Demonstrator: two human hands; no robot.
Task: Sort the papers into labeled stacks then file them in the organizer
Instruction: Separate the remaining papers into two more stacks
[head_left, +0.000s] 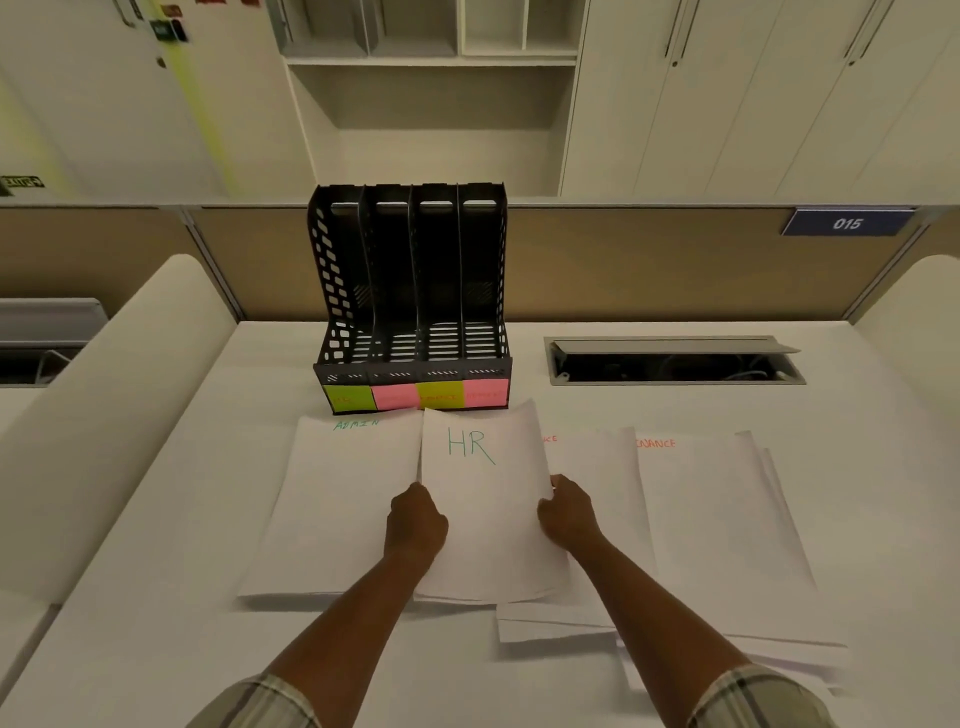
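Gripping the HR stack (483, 499) by its two long edges, your left hand (415, 522) and right hand (569, 514) are closed on it, one on each side, with its far end tilted up toward the organizer (410, 291). It sits between the ADMIN stack (332, 509) and the papers marked in orange (717, 509). Square the edges before you lift, so no sheet slips out. Read the sticky labels (415, 396) first; their words are too faint to make out from here. Then slide the stack in upright, bottom edge first, keeping both hands level.
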